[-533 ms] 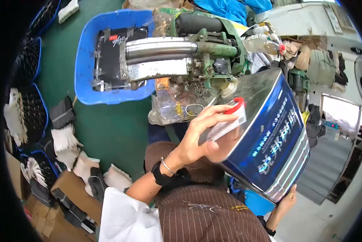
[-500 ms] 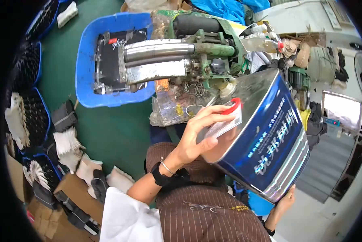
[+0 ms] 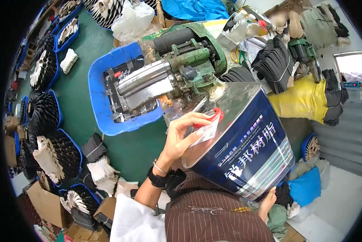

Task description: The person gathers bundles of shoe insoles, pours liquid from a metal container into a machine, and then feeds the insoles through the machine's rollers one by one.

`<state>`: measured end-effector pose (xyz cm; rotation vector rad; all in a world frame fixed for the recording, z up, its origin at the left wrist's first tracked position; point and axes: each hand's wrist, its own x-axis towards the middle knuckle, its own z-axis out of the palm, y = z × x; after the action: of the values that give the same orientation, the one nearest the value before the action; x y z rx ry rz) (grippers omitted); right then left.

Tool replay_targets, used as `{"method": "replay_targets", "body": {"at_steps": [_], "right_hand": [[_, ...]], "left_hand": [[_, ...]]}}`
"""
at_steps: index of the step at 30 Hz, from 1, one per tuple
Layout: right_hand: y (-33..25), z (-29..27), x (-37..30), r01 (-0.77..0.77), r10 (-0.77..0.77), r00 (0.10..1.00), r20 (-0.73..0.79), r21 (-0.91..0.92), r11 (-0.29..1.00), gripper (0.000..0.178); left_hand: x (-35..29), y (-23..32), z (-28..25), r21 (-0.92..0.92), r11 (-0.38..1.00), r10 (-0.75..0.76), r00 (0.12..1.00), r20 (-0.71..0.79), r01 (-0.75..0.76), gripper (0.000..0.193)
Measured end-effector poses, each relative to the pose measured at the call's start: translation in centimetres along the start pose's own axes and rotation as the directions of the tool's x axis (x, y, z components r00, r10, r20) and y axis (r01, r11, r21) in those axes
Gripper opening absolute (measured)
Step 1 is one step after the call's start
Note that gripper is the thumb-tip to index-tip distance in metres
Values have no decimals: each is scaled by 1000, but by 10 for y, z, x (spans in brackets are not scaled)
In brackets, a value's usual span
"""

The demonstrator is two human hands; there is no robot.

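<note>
A large blue-and-silver rectangular metal can (image 3: 245,149) is tilted in front of me, its metal top turned toward the green machine (image 3: 191,60). My left hand (image 3: 179,135) is closed around the red handle (image 3: 217,115) on that top, with a white card or label (image 3: 206,134) at its fingers. My right hand (image 3: 267,200) grips the can's lower edge from below; its fingers are partly hidden. A pale spout (image 3: 216,92) on the can's far corner lies close to the machine's base. Whether anything flows from it, I cannot tell.
A blue plastic basin (image 3: 98,115) stands under the machine's metal rollers (image 3: 144,76). Bundled dark sheets (image 3: 272,60) and a yellow sack (image 3: 304,99) lie to the right. Tubs of black and white pieces (image 3: 58,155) and cardboard boxes (image 3: 48,203) line the left floor.
The view has turned, bringing more of the left floor and the yellow sack into sight. The can sits lower and further left in view, closer to the machine; both hands keep their hold.
</note>
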<state>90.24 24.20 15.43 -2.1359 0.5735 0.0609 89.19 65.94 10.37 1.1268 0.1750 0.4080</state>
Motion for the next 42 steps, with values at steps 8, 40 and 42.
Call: {"method": "replay_targets", "body": {"at_steps": [8,40,42], "right_hand": [[76,16,-2,-25,23,993,112,18,1000,49],[248,183,26,-448,380,888,259,301,842,53],[252,189,34,-432,357,894,271,308,848,54]], "left_hand": [[18,9,6,229,903,-381,924,42,362,22],[12,-23,73,881,461,-515,842,163,111,25],[11,-30,80,879,464,-503,849,161,108,26]]}}
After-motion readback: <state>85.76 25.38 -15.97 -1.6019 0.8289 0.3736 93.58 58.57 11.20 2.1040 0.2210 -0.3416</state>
